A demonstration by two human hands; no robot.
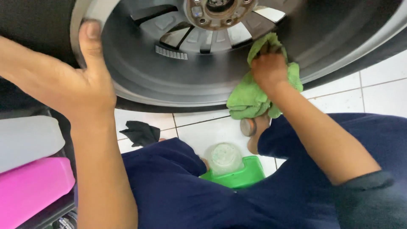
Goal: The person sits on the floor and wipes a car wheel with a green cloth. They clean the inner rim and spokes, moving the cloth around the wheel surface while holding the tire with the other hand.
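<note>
Dark blue trouser legs (178,186) are filling the bottom of the view, with the person's knees spread over a white tiled floor (381,91). Between them a green container (241,174) is sitting on the floor, and a clear round lid or jar (224,157) is resting on top of it. At the lower left a pink jug (32,188) is lying just beside a white jug (27,142). A small black rag (140,132) is lying on the tiles near the left knee.

Above all this, a grey alloy wheel (178,72) is taking up the top of the frame. It is looking matte and dark inside the barrel, with a brighter silver lip around the edge, pale spokes and a hub with bolt holes at the top centre. A strip of small balance weights is sticking to the inner barrel.

On the wheel's silver lip the left hand (82,85) is resting, thumb stretched up along the rim and the other fingers curling out of sight behind it.

Over at the right hand (268,68), the fingers are bunching around a green microfibre cloth (250,95), pressing it against the lower inside of the barrel. Soft and rumpled, the cloth is hanging in folds below the wrist.
</note>
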